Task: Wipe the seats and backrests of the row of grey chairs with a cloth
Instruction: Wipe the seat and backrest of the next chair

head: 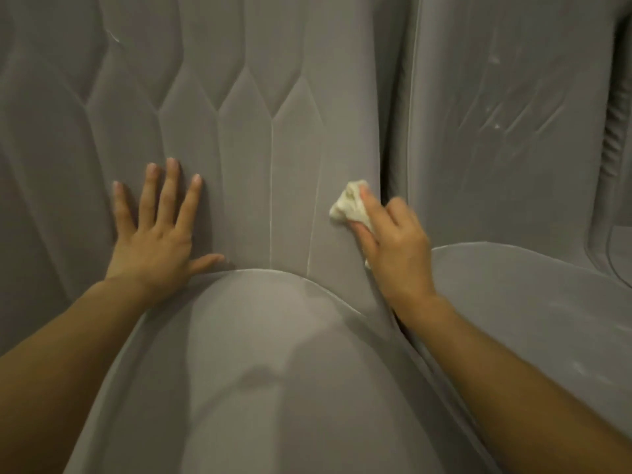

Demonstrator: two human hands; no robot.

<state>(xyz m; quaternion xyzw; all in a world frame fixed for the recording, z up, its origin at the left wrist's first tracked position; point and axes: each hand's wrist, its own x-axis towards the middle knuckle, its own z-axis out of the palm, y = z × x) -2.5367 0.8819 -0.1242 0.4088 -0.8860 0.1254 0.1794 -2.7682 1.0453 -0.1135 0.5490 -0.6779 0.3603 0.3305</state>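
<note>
While the wiping looks only partway through, the left hand (154, 241) lies flat at nine o'clock on the quilted grey fabric backrest (246, 131), fingers straight and spread, holding nothing. At six o'clock the rounded grey seat cushion (273, 371) shows darker patches, perhaps damp. Toward three o'clock the right hand (393, 248) curls its fingers around a crumpled cream cloth (349, 203), pressing it to the backrest's right edge. At two o'clock the neighbouring grey chair (496, 131) bears pale streaks, likely unwiped.

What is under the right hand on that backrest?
A crumpled pale cloth, held by the right hand against the right edge of the grey backrest. Part of the cloth shows beyond the hand; the rest, and the fabric beneath it, is covered.
</note>
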